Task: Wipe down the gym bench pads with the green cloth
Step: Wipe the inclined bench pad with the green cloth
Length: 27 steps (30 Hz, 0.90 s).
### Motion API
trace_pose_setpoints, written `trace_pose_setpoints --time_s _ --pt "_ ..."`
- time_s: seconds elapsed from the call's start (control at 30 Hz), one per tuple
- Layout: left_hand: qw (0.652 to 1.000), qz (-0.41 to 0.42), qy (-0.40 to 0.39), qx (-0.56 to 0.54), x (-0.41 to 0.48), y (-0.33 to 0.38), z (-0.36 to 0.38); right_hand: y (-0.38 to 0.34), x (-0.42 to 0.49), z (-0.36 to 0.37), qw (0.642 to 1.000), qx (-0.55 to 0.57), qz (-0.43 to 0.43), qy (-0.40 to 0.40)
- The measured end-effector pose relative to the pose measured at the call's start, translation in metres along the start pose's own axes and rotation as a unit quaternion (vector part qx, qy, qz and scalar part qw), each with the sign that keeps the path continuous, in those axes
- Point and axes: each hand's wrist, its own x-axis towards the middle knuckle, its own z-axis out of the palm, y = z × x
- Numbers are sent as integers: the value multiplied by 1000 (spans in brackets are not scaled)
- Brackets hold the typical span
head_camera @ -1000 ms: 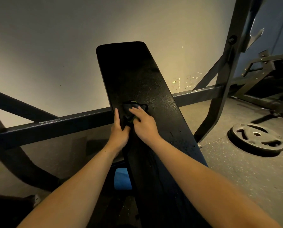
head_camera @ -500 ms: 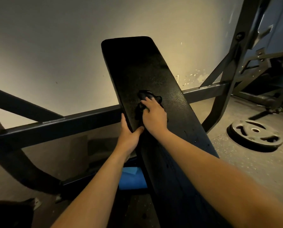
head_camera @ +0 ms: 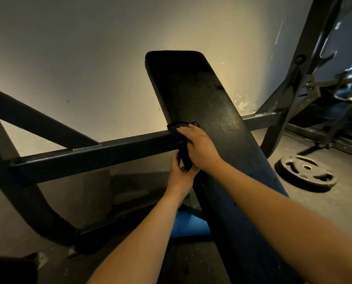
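Half-hidden cloth (head_camera: 175,127) under right hand (head_camera: 200,149)

Black bench pad (head_camera: 210,111), dark cloth (head_camera: 181,128), blue mat (head_camera: 191,226), dark grey frame (head_camera: 89,152), beige wall (head_camera: 89,48).

Of the person only two arms showed. The left forearm (head_camera: 138,232) was bare along all its visible length, and the right forearm (head_camera: 283,214) was bare in the same way, up to the edge of the picture. The left grip (head_camera: 179,178) and the right grip (head_camera: 201,148) were bare, uncovered hands. The dim light left the arms partly in shadow, so finer details could not be told.
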Motion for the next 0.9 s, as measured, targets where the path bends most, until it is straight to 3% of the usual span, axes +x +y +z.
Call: trace_pose_setpoints --time_s 0.17,0.3,0.4,0.53,0.63,0.7,0.83,0.9 --pt "999 9 -2 35 6 -8 -4 -13 -27 9 1000 -15 5 -12" --pt "995 -30 21 -92 -5 0 2 -15 -38 7 997 39 51 -38" --pt "991 90 83 -55 -21 -1 -1 -25 -39 3 987 97 98 -78" --pt "979 197 32 39 -30 -4 -9 -38 -48 -4 966 210 130 -71" --pt "966 224 38 126 -22 8 -9 -36 -59 -2 976 157 145 50" --pt "969 204 60 128 -17 20 -10 -31 -68 1 974 101 168 111" --pt "974 161 151 59 2 43 -26 -14 -85 1 979 -58 190 35" --pt "984 119 128 44 15 49 -26 -11 -86 -4 978 -69 195 25"
